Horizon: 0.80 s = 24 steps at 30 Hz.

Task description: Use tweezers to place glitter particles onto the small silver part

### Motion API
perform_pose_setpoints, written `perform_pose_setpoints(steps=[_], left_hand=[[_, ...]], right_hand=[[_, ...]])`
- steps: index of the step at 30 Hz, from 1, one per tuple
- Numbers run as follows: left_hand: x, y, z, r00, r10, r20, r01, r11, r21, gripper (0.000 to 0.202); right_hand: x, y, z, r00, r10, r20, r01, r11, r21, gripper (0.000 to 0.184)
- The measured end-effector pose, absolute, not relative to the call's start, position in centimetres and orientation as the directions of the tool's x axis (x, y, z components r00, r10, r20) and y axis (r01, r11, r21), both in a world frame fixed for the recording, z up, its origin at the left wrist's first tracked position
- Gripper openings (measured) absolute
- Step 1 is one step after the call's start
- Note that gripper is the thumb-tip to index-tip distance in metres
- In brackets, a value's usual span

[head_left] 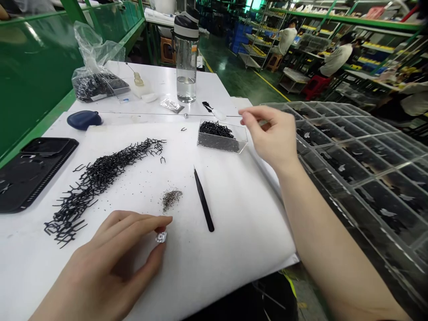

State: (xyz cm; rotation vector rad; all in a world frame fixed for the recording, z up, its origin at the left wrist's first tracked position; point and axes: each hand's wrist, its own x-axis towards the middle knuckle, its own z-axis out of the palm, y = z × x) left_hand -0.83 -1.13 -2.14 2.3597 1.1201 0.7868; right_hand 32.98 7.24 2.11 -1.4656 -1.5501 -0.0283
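While my left hand (pixel 110 263) rests near on the tabletop (pixel 214 89), its fingers clamp a metal part (pixel 161 236) just near of the grit pile (pixel 171 198). My right hand (pixel 274 136) hovers right of the tray (pixel 222 143), fingertips pinched together; I cannot tell if they hold anything.

No text, label or number is legible, even on the water bottle (pixel 186 58).

White sheet (pixel 240 214) on desk | black pile of clips (pixel 100 178) | black tweezers (pixel 203 200) | grey-brown speckled heap of grit (pixel 171 198) | silvery small piece (pixel 161 237) at left hand (pixel 113 263) | clear box (pixel 221 140), black contents | dark blue oval case (pixel 83 119) | clear bottle (pixel 186 58), dark grey lid | green partition (pixel 36 67)
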Motion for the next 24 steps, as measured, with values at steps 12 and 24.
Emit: perform_pose_setpoints(steps=[12,24], left_hand=[[-0.5,-1.1,-0.6,0.506,0.84,0.198,0.623,-0.514,0.59,0.012],[0.0,-1.1,-0.6,0.525,0.82,0.226,0.554,-0.531,0.641,0.009]], right_hand=[[25.4,3.0,0.7,-0.347,0.937,0.03,0.608,0.249,-0.754,0.023],[25.9,3.8,0.0,-0.44,0.898,-0.002,-0.024,-0.014,-1.0,0.02]])
